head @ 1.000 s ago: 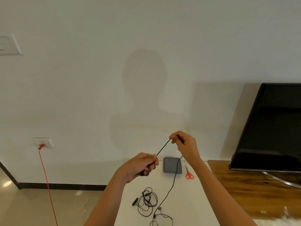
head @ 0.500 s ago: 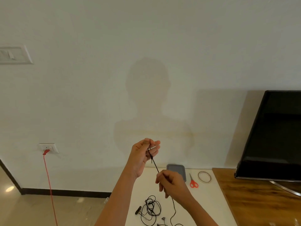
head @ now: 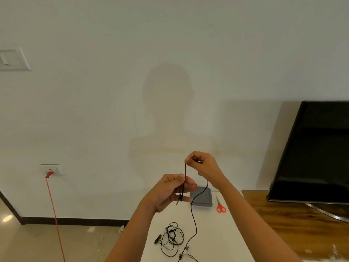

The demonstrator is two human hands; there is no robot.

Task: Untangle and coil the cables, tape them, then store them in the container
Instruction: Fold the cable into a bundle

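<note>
Above a white table (head: 222,235), a person winds a thin black cable (head: 194,220) between two raised hands. Trouble could start at the left hand (head: 170,191), whose thumb and fingers pinch the gathered strands with the metal plug poking out below. A loosened pinch would likely let the first loops spring apart.

At six o'clock from that hand, a tangled bundle of cables (head: 172,239) lies on the table. The free tail trails down just beside it toward earbuds (head: 187,247) near the frame's bottom edge, so a brisk pull may drag the tail into the knot or haul the earbuds across.

The right hand (head: 204,165), at one o'clock from the left, pinches the cable's top bend between thumb and forefinger, its other fingers curled. Too tight a draw there could kink the wire.

The cable runs straight between the two hands, then drops from the right hand toward six o'clock and the table. How many loops sit in the left hand is hard to tell. A grey container (head: 205,199) sits at four o'clock from the left hand, with red scissors (head: 220,207) at its three o'clock.
</note>
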